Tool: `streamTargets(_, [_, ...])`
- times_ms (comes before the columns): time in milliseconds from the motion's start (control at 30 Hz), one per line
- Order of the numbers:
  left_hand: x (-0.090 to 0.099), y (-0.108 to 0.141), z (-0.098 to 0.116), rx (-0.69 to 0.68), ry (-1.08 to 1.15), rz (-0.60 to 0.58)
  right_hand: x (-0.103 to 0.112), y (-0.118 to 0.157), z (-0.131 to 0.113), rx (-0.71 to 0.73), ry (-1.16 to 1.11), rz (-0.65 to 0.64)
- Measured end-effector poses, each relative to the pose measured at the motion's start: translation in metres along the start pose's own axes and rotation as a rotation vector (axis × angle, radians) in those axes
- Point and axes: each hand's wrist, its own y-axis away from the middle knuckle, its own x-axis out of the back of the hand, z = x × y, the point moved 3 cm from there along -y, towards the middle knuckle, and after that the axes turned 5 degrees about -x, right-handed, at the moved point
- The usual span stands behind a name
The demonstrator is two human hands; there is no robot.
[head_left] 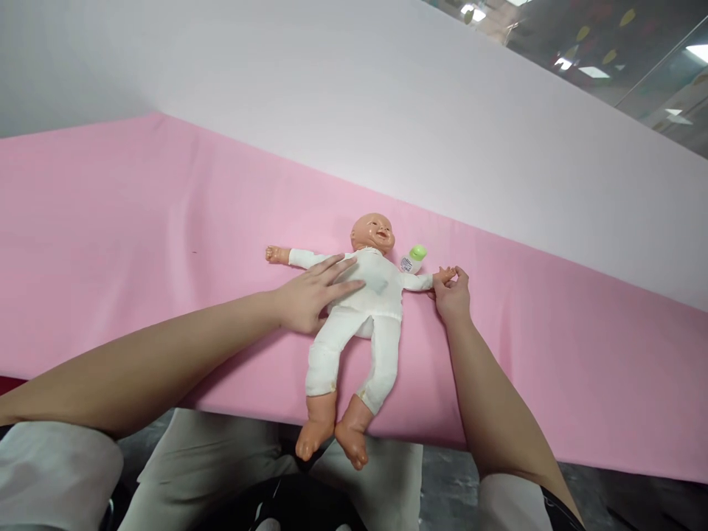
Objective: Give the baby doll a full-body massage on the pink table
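Observation:
A baby doll (372, 291) with a white cloth body lies on its back, its head away from me and its feet past the near edge of the pink surface. My left hand (318, 295) rests on the left side of its torso, fingers spread. On the right, my right hand (453, 296) has its fingers closed around the doll's hand at the end of its outstretched arm. Just above that arm, beside the doll's head, lies a small white bottle (412, 259) with a green cap.
The pink covering (232, 199) stretches to both sides, with a few folds at the left. A white wall (310, 88) rises behind it, topped by a glass panel (619, 66) at the upper right. My legs (204, 464) are below the near edge.

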Motion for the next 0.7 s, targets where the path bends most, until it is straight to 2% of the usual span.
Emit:
streamTargets(133, [0.003,-0.004,0.026,-0.145,0.054,0.021,-0.001,0.004,-0.006,-0.009,-0.029,-0.004])
streamTargets(233, [0.002,-0.005,0.042,-0.206,0.118,0.022,0.001,0.013,-0.017,0.096,-0.005,0.035])
streamTargets(300, [0.000,-0.005,0.045,-0.205,0.150,0.025,0.000,0.024,-0.029,0.203,0.047,0.085])
streamTargets(367, [0.000,-0.005,0.042,-0.154,0.142,0.109,-0.004,0.037,-0.041,0.306,0.073,0.113])
streamTargets(467, [0.005,-0.004,0.030,-0.034,0.080,0.349,-0.017,0.057,-0.058,0.446,0.074,0.091])
streamTargets(533, [0.007,-0.005,0.022,0.050,0.061,0.462,-0.028,0.066,-0.066,0.536,0.121,0.050])
streamTargets(600, [0.007,-0.009,0.013,0.123,0.068,0.485,-0.039,0.073,-0.070,0.662,0.201,0.004])
streamTargets(700, [0.003,-0.018,-0.001,0.220,0.088,0.408,-0.052,0.080,-0.073,0.878,0.326,-0.091])
